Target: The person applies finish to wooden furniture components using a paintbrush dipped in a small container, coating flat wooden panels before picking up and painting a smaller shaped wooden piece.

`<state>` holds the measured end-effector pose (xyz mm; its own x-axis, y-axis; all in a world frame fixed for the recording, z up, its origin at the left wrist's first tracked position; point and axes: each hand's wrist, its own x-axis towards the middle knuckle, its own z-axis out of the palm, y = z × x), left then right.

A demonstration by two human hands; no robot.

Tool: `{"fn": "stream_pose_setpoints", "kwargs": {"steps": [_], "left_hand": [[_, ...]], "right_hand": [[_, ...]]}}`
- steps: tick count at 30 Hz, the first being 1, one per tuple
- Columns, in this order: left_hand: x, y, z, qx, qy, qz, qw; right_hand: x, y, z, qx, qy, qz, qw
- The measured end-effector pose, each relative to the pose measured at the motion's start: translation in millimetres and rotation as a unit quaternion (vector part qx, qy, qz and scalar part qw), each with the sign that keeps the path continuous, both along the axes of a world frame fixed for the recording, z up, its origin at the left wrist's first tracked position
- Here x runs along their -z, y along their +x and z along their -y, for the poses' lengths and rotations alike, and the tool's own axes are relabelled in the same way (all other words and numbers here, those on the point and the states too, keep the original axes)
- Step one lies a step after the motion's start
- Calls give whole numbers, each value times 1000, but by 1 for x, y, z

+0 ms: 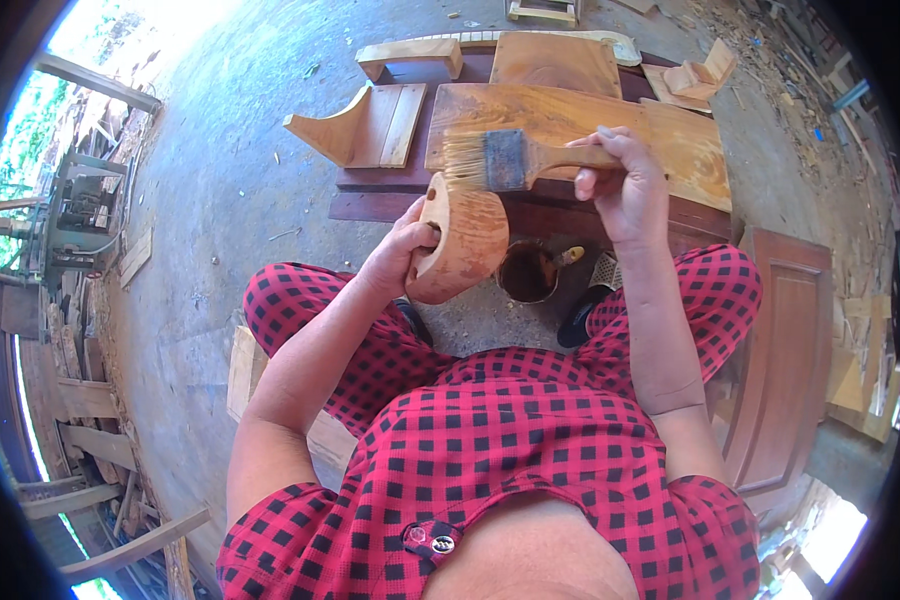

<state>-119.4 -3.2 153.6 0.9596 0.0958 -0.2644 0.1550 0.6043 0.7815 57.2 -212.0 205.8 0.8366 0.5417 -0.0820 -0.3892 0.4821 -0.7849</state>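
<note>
My left hand grips a thick, rounded wooden piece with holes in its pale cut face; its outer side is reddish and mottled. A finger of that hand reaches into one of the holes. In my right hand is a wide paintbrush, held by its wooden handle. Its bristles point left and sit at the upper edge of the wooden piece; whether they touch it I cannot tell. Below, between my feet, stands a round can of dark content, with another handled tool leaning in it.
A low dark red table in front bears flat boards, a curved wooden bracket and a small wooden bench-like piece. A panelled door lies at the right. Scrap wood is piled at the left.
</note>
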Motion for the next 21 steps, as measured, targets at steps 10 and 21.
{"fn": "stream_pose_setpoints", "kwargs": {"steps": [10, 21], "left_hand": [[-5, -5, -13, -44, -46, 19, 998], [3, -11, -28, -75, -111, 25, 991]], "right_hand": [[17, 24, 12, 33, -185, 41, 981], [20, 1, -6, 9, -66, 31, 997]]}}
